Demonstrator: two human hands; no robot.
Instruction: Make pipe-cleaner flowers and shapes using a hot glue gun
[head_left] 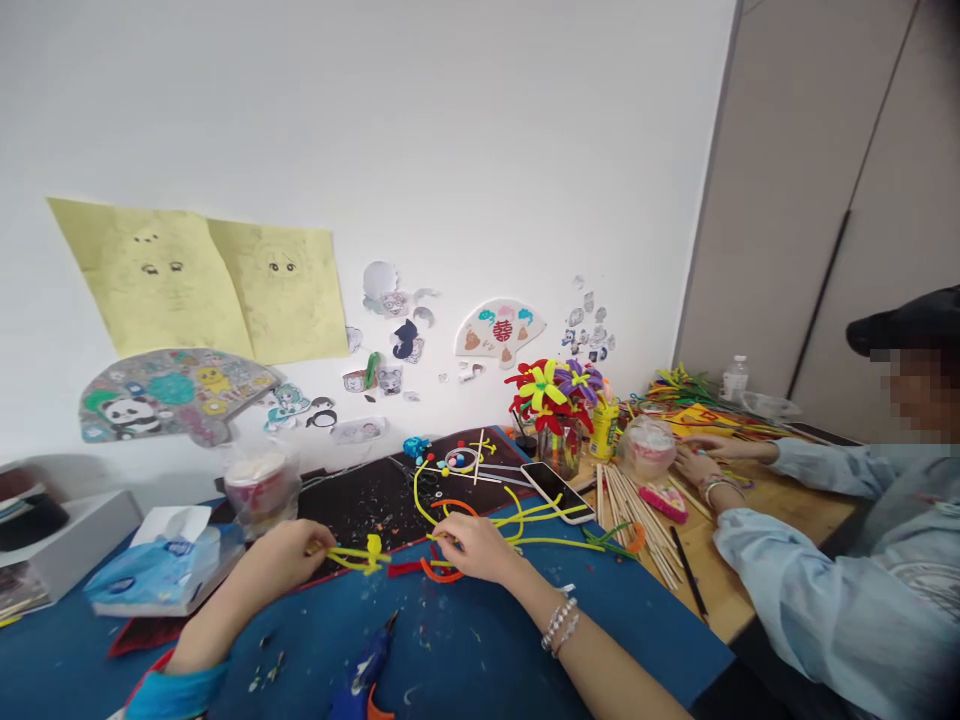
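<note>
My left hand [294,552] is closed on the ends of yellow pipe cleaners [351,556], which point right and carry a small yellow bent piece near their tips. My right hand [472,547], with beaded bracelets at the wrist, has its fingers pinched together over orange and yellow pipe cleaners; what lies between the fingertips is too small to make out. An orange curved pipe cleaner [442,574] and a red strip [405,569] lie just left of it. More yellow pipe cleaners [562,542] spread out to its right on the blue mat [450,660].
A blue glue gun [366,670] lies in front. Tissues [157,562] and a wrapped cup [262,485] stand left. Rightward are a phone [556,492], wooden sticks [637,520], a vase of pipe-cleaner flowers [559,445] and another person's hands [705,465].
</note>
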